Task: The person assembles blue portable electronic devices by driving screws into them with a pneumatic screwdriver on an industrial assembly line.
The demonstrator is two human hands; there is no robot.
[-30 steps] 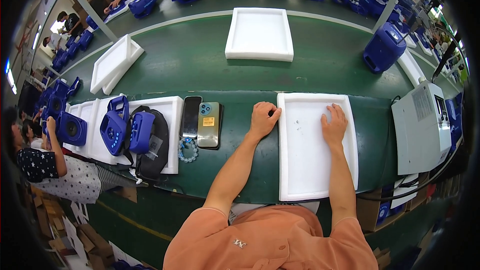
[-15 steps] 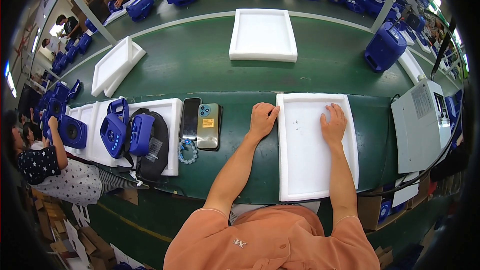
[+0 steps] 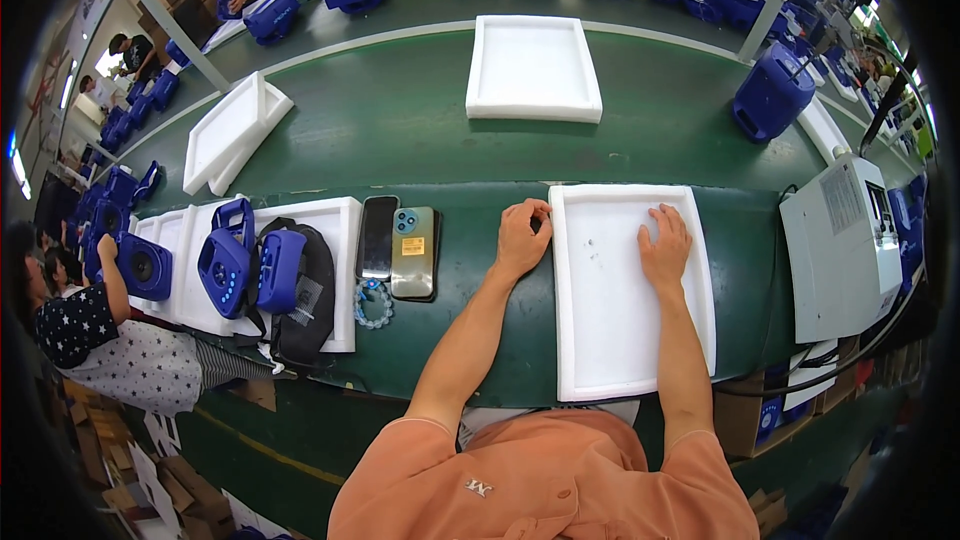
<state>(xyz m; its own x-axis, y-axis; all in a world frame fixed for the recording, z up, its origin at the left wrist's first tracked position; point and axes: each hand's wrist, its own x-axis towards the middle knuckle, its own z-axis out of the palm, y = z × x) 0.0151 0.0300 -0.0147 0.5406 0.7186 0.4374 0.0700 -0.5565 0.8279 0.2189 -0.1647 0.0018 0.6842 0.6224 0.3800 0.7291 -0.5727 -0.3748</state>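
We look down on a white, rectangular foam tray with a raised rim (image 3: pixel 605 330), lying flat on the dark green desk (image 3: pixel 465 340), just right of centre and directly before the seated person. We see the left hand (image 3: pixel 522 238) at the tray's upper left side, back upward, its fingers loosely curled and its thumb drawn toward the forefinger around a small dark gap. The fingertips lie at the foam rim, though from this angle we cannot tell whether they press it or whether anything sits within the curl. We find the right hand (image 3: pixel 665 245) inside the tray toward its upper right, palm down: the fingers are extended and slightly parted, the thumb stands well away from them, and they appear to rest on the bare white floor, pinching nothing.

To the left of the left hand we note a green-gold phone with a yellow label (image 3: pixel 412 265), a black-faced phone (image 3: pixel 378 237) beside it, and a pale blue beaded bracelet (image 3: pixel 373 305) below. Beyond the desk we see a second white, square-cornered foam tray (image 3: pixel 535 68); to the right stands a light grey metal box (image 3: pixel 840 250).
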